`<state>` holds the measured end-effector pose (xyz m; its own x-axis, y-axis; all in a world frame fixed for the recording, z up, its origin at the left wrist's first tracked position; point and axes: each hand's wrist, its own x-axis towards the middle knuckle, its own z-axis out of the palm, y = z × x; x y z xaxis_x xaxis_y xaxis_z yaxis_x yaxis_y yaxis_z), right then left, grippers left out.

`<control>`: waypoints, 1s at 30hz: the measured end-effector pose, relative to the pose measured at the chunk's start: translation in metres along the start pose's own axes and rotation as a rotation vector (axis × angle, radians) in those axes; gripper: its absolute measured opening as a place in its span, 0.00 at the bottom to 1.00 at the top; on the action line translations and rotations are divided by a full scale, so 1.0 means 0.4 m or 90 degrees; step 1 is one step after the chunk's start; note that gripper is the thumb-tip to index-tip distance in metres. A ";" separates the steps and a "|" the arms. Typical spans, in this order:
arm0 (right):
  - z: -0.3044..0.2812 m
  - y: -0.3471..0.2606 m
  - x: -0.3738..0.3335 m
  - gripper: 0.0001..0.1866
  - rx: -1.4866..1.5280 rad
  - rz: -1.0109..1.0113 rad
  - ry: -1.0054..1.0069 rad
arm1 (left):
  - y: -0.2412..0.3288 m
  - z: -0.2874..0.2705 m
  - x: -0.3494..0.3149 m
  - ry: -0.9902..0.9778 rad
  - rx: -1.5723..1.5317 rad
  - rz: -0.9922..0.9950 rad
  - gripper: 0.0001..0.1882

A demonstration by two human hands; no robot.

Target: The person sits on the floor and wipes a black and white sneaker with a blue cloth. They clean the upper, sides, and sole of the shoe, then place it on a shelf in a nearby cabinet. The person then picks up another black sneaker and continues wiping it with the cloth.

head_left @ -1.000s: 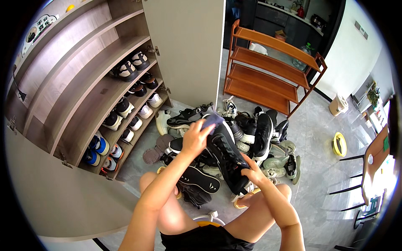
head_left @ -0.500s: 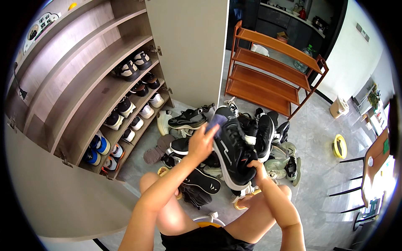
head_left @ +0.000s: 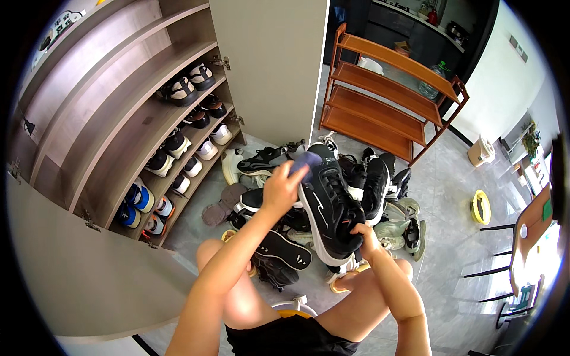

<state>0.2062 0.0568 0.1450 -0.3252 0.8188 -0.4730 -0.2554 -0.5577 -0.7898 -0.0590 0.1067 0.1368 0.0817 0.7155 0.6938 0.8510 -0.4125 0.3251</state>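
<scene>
A black sneaker with a white sole (head_left: 328, 207) is held up in front of me, its toe pointing away. My right hand (head_left: 367, 242) grips it at the heel opening, fingers hooked over the collar. In my left hand (head_left: 281, 188) is a dark purple-blue cloth (head_left: 306, 167), blurred, beside the toe on the shoe's left side. Below and around lies a heap of shoes. Among them are another black sneaker with a white sole (head_left: 375, 188), an overturned shoe showing its black sole (head_left: 285, 249), and pale green shoes (head_left: 392, 230).
An open shoe cabinet (head_left: 113, 133) stands at left with several pairs on its lower shelves; its beige door (head_left: 267, 71) is swung out. A brown wooden rack (head_left: 380, 113) stands at the far side. A yellow basin (head_left: 481, 207), a bin (head_left: 481, 151) and a table (head_left: 528, 237) are at right.
My left hand and the cloth have shifted slightly down and left along the toe. The sneaker has turned a little, showing more of its laces. My right hand keeps its grip.
</scene>
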 end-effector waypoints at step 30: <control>-0.003 0.057 0.065 0.19 0.040 -0.021 0.033 | 0.093 0.017 -0.066 -0.102 -0.163 -0.033 0.23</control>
<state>0.1930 0.0657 0.1142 -0.2692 0.8417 -0.4681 -0.3223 -0.5368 -0.7797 -0.0257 0.0762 0.1262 0.1394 0.8111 0.5681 0.6994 -0.4868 0.5233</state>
